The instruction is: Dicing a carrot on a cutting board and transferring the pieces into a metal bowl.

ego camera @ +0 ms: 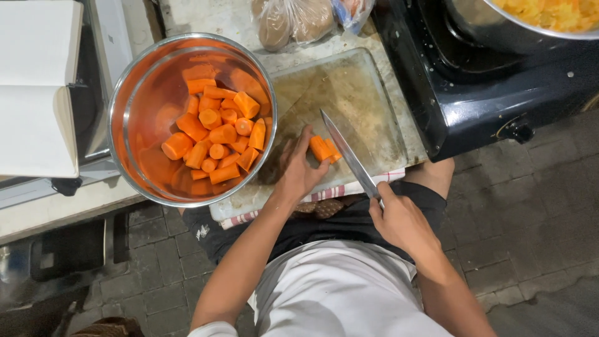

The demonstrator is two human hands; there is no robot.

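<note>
A worn cutting board (355, 93) lies across my lap. My left hand (296, 168) rests on it and pinches a short piece of carrot (321, 148) at its near edge. My right hand (399, 219) grips the handle of a kitchen knife (346, 151), whose blade slants across the board with its edge against the carrot's right side. To the left, a steel bowl (128, 106) overlaps the board's corner and holds several cut carrot chunks (218, 134).
A black gas stove (493, 87) stands at the right with a pan of yellow food (555, 14) on it. Plastic bags (293, 19) lie beyond the board. A white box (34, 87) sits far left. A striped cloth (324, 195) lies under the board; paved floor below.
</note>
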